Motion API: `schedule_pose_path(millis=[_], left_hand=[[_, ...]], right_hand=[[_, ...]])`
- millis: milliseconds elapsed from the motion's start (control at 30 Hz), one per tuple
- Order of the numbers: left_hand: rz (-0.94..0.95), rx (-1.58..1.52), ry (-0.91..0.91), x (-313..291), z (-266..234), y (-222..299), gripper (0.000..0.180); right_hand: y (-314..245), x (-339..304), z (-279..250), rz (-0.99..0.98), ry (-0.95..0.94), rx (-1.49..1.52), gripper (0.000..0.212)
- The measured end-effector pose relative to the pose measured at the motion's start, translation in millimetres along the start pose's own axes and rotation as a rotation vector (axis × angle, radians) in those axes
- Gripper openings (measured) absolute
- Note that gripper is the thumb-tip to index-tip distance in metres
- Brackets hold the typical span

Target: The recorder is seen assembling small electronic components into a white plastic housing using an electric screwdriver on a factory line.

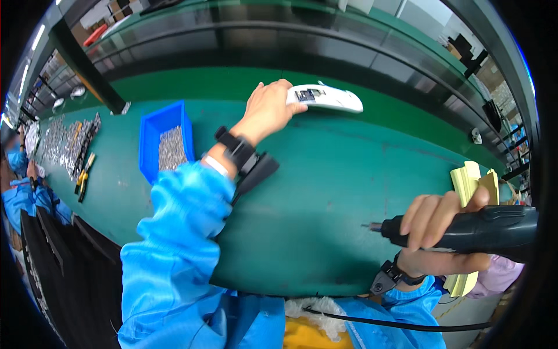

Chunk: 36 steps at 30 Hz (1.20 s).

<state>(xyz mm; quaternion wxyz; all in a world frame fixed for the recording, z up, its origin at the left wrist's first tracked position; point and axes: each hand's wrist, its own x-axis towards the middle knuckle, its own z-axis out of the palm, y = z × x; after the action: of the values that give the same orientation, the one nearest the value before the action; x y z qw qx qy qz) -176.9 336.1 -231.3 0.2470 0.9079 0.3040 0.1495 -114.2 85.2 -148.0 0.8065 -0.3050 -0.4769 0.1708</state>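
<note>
My left hand (268, 109) reaches far across the green work surface (325, 192) and grips the near end of a white oblong plastic device (328, 98) with a dark panel on its top. That arm wears a blue sleeve and a black wrist strap. At the lower right, my right hand (433, 224) is wrapped around a black electric screwdriver (465, 230). The tool lies level, its bit pointing left over the mat, well apart from the white device.
A blue bin (152, 132) of small metal parts stands left of my left arm. Metal pieces and yellow-handled pliers (84, 174) lie at the far left, near another person in blue (17, 192). Pale yellow foam blocks (474, 180) sit at the right edge.
</note>
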Motion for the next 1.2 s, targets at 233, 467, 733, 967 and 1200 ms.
schedule_pose_path(millis=[233, 467, 733, 967, 1200], left_hand=[[0.088, 0.301, 0.148, 39.3, 9.9, -32.7, 0.062], [-0.022, 0.695, 0.515, -57.0, -86.1, -82.0, 0.041], [-0.309, 0.189, -0.091, -126.8, -82.5, -133.0, 0.027], [-0.245, 0.363, 0.177, -136.5, -71.7, -130.1, 0.015], [0.108, -0.027, 0.409, -157.1, -74.9, -18.6, 0.007]], right_hand=[[10.4, -12.8, -5.6, 0.218, -0.112, 0.06, 0.069], [37.3, -27.9, -11.9, 0.426, -0.178, 0.044, 0.07], [37.4, -47.6, 1.2, 0.452, -0.17, 0.06, 0.07], [32.5, -56.5, -8.4, 0.476, -0.04, -0.041, 0.072], [32.0, -60.8, -7.6, 0.411, 0.049, 0.106, 0.071]])
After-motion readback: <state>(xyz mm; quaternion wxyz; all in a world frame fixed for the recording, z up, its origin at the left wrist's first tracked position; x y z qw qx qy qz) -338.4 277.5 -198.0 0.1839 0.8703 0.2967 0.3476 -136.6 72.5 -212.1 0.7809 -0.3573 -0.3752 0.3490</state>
